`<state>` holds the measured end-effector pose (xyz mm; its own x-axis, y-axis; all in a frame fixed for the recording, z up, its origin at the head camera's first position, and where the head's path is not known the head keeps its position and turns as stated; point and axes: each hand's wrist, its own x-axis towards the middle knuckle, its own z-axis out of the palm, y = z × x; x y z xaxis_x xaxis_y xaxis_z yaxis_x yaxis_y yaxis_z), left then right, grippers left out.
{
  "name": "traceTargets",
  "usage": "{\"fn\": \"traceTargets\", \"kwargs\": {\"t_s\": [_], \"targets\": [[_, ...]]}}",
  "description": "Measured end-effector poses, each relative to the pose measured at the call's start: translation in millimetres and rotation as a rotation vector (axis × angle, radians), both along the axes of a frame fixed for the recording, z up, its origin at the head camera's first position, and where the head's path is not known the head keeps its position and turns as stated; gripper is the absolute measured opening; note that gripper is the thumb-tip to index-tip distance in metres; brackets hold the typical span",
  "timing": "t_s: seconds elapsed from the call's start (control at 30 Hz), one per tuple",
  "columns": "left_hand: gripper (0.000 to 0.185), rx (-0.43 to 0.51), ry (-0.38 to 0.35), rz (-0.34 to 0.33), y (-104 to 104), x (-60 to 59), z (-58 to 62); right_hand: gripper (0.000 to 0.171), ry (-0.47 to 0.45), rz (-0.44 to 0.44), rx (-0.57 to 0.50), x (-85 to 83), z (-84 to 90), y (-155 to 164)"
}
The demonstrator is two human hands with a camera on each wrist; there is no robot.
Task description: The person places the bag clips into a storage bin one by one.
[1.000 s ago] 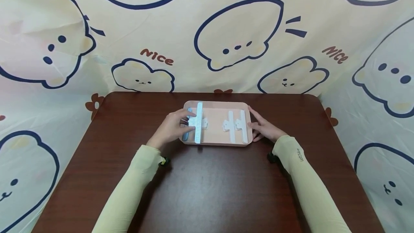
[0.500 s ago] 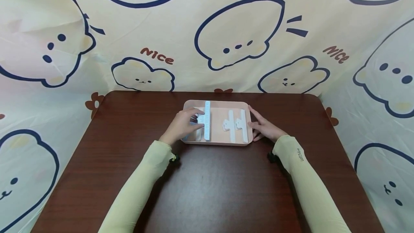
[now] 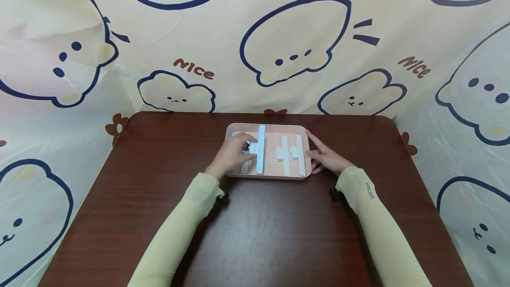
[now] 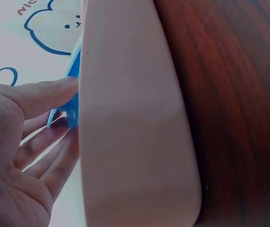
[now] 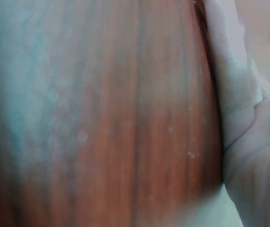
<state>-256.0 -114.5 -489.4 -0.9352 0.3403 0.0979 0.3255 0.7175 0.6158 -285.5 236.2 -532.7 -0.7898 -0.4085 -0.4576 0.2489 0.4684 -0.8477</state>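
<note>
My left hand [image 3: 231, 156] pinches a long light-blue clip [image 3: 260, 149] between thumb and fingers, over the left half of a shallow pink tray [image 3: 288, 130]. In the left wrist view the tray's side wall [image 4: 130, 118] hides most of the blue clip [image 4: 74, 111] and the fingertips. Two white T-shaped clips [image 3: 285, 158] lie side by side in the tray's right half. Behind the left hand, a pale clip [image 3: 244, 168] and a bit of blue show partly in the tray. My right hand [image 3: 330, 159] rests against the tray's right end, fingers extended.
A dark brown wooden table [image 3: 275, 234] bears the tray near its far edge. Cream cloth [image 3: 223, 34] printed with cartoon bears hangs behind and at both sides. The right wrist view shows mostly blurred tabletop [image 5: 135, 118].
My left hand has slid to the right with the blue clip, away from the tray's left end, uncovering the pale clip there. The right hand has stayed at the tray's right end.
</note>
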Motion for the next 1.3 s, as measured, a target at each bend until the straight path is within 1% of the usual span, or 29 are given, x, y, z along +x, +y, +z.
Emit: {"fn": "traceTargets", "kwargs": {"t_s": [0.1, 0.3, 0.53, 0.83, 1.0, 1.13, 1.3], "targets": [[0.041, 0.001, -0.008, 0.004, 2.3, -0.6, -0.7, 0.076, -0.004, -0.014, -0.003, 0.3, -0.4, 0.1], [0.044, -0.012, -0.047, 0.005, 7.1, -2.5, -0.8, 0.077, 0.005, -0.004, -0.01, -0.2, -1.4, 1.1], [0.042, -0.025, -0.031, -0.007, 12.5, -6.5, -4.1, 0.075, 0.011, 0.006, -0.015, -0.1, -1.0, 1.3], [0.042, -0.069, -0.055, -0.002, 20.8, -9.9, -7.1, 0.075, 0.008, -0.002, -0.014, -1.1, -1.5, 0.8], [0.041, -0.098, -0.035, -0.001, 24.1, -11.6, -7.3, 0.075, 0.008, -0.001, -0.016, -2.2, -1.6, 1.4], [0.041, -0.131, -0.012, -0.009, 27.2, -11.9, -6.9, 0.075, 0.008, -0.005, -0.024, -2.6, -1.6, 1.2], [0.042, -0.163, -0.023, 0.007, 29.4, -9.2, -8.9, 0.076, -0.002, -0.005, -0.018, -1.4, -1.2, 1.2]]}}
